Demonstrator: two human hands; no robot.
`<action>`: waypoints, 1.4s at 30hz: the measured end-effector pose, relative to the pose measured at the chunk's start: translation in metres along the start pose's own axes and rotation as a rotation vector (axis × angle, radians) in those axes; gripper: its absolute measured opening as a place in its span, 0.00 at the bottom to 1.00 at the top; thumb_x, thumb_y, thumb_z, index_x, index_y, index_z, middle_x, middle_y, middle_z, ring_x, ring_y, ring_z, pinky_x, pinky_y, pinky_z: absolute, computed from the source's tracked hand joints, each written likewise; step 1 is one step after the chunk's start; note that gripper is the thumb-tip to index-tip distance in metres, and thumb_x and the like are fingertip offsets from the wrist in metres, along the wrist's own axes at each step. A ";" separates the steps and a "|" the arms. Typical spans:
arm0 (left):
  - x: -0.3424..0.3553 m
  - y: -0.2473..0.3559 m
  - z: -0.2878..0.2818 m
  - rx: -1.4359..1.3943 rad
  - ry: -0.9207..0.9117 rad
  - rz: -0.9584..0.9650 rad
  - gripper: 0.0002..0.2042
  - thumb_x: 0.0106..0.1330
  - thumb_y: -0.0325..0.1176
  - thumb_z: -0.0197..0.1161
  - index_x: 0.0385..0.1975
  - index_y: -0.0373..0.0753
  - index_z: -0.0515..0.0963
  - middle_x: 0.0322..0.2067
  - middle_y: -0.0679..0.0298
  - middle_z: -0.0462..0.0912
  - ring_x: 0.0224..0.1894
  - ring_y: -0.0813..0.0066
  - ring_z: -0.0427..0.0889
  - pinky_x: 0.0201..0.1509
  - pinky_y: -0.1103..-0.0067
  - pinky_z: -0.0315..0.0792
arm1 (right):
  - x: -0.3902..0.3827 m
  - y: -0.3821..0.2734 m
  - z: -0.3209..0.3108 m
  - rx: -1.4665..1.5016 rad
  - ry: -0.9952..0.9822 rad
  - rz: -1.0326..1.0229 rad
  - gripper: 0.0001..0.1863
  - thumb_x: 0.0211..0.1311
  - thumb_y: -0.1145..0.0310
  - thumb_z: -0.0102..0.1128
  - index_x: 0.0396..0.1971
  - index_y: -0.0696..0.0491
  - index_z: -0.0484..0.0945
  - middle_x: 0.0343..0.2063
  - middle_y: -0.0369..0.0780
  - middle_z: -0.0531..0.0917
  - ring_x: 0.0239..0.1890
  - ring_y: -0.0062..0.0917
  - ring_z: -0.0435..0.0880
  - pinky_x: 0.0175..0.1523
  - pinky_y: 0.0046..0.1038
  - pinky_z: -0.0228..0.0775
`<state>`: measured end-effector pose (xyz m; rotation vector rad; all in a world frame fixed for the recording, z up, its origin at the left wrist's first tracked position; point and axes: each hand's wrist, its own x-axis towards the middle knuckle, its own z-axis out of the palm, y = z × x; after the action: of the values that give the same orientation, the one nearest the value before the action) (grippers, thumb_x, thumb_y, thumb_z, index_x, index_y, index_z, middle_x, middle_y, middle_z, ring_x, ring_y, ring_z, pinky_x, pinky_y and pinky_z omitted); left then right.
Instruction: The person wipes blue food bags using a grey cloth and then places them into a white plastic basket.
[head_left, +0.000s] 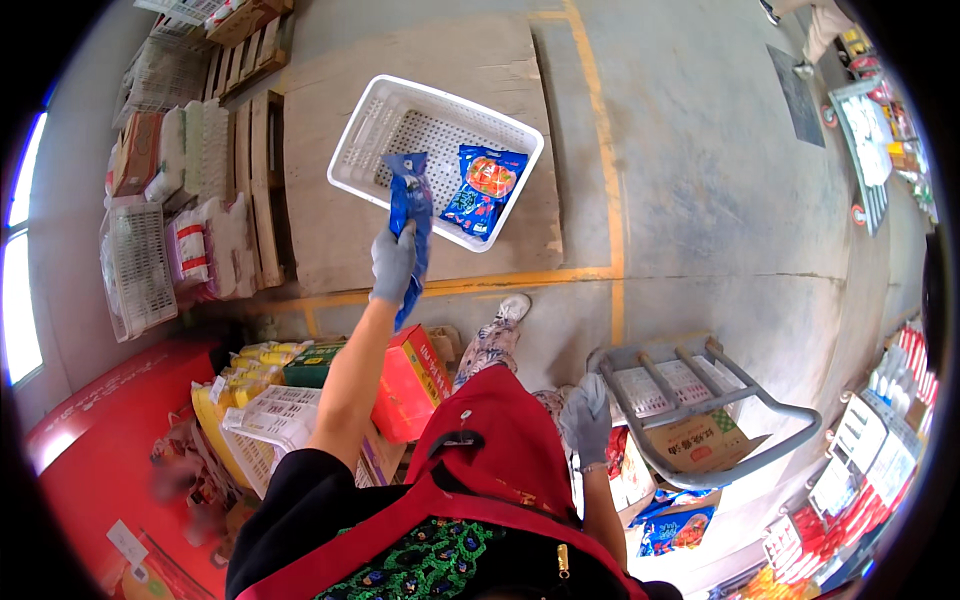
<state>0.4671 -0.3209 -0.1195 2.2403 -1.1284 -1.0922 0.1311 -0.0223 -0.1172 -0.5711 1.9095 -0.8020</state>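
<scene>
Right now your left hand (393,262), in a grey glove, is closed around a blue snack packet (411,215), gripping its lower part so the top stands up over the near edge of the white basket (372,128). That basket sits on a wooden pallet (330,215) on the concrete floor (700,200), and one blue packet with a red picture (483,190) already lies inside it, toward the right side. Your right hand (588,420), gloved too, hangs low beside the grey handle of a cart (745,400); its fingers look loosely curled and it does not seem to be gripping anything, though you cannot be sure from this angle. By the look of it you are at the loading step, with the held packet carried out toward the basket but not yet let go. The next move, as a judgement, calls for reaching a little further so the packet clears the basket's near wall before your fingers loosen (the rim is close under it), and laying it on the bare grid to the left of the packet already there. Red cartons (405,385) and a second white crate (275,415) stand near your left leg.
</scene>
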 end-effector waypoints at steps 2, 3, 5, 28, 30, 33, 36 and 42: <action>0.035 -0.006 0.018 0.028 0.060 0.108 0.21 0.63 0.36 0.57 0.55 0.35 0.70 0.41 0.39 0.79 0.44 0.46 0.80 0.48 0.62 0.72 | -0.011 0.019 -0.014 -0.027 0.018 0.056 0.27 0.58 0.65 0.60 0.57 0.60 0.68 0.49 0.45 0.78 0.50 0.30 0.77 0.54 0.30 0.70; 0.048 0.001 0.028 0.092 0.061 0.143 0.22 0.63 0.36 0.56 0.56 0.35 0.69 0.42 0.39 0.78 0.45 0.44 0.79 0.48 0.62 0.72 | -0.015 0.024 -0.017 -0.038 0.031 0.088 0.27 0.59 0.66 0.60 0.57 0.60 0.69 0.49 0.45 0.78 0.50 0.29 0.77 0.54 0.29 0.70; 0.068 0.014 0.055 0.226 0.056 0.214 0.22 0.64 0.35 0.55 0.58 0.35 0.67 0.46 0.38 0.77 0.47 0.41 0.77 0.48 0.60 0.72 | -0.024 0.029 -0.017 0.117 0.025 0.192 0.26 0.59 0.67 0.59 0.57 0.60 0.68 0.50 0.44 0.77 0.50 0.27 0.77 0.54 0.28 0.70; -0.552 0.037 0.287 0.766 -2.341 0.487 0.18 0.71 0.33 0.51 0.57 0.33 0.71 0.41 0.60 0.82 0.38 0.75 0.79 0.47 0.80 0.73 | -0.291 0.207 -0.330 0.315 1.260 0.106 0.13 0.69 0.71 0.50 0.48 0.57 0.77 0.36 0.38 0.83 0.31 0.16 0.78 0.37 0.19 0.72; -0.598 0.012 0.319 0.603 -2.229 0.562 0.20 0.68 0.36 0.57 0.56 0.33 0.70 0.50 0.54 0.77 0.45 0.69 0.79 0.47 0.75 0.75 | -0.281 0.231 -0.372 0.350 1.231 -0.015 0.12 0.67 0.70 0.54 0.47 0.56 0.78 0.36 0.41 0.84 0.34 0.22 0.82 0.39 0.24 0.73; -0.627 -0.064 0.374 0.657 -1.734 1.205 0.29 0.60 0.40 0.65 0.58 0.36 0.65 0.54 0.49 0.71 0.46 0.54 0.78 0.43 0.64 0.76 | -0.227 0.319 -0.303 -0.004 0.993 -0.032 0.17 0.61 0.71 0.59 0.50 0.56 0.75 0.44 0.44 0.81 0.47 0.36 0.80 0.50 0.35 0.71; -0.621 -0.088 0.375 0.701 -1.218 1.641 0.28 0.57 0.42 0.65 0.57 0.41 0.65 0.46 0.48 0.71 0.40 0.44 0.78 0.38 0.59 0.75 | -0.229 0.318 -0.244 0.169 0.990 -0.017 0.24 0.59 0.71 0.61 0.56 0.56 0.70 0.51 0.45 0.78 0.55 0.38 0.76 0.57 0.36 0.68; -0.652 -0.072 0.359 0.806 -1.295 0.982 0.16 0.60 0.34 0.62 0.46 0.38 0.73 0.41 0.57 0.79 0.35 0.62 0.80 0.41 0.72 0.75 | -0.264 0.295 -0.259 0.693 0.625 -0.080 0.35 0.55 0.70 0.66 0.62 0.56 0.61 0.56 0.44 0.72 0.60 0.39 0.70 0.63 0.38 0.64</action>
<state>-0.0208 0.2441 -0.0833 0.6313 -3.0839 -1.7034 -0.0020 0.4307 -0.0924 0.0521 1.9611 -1.7443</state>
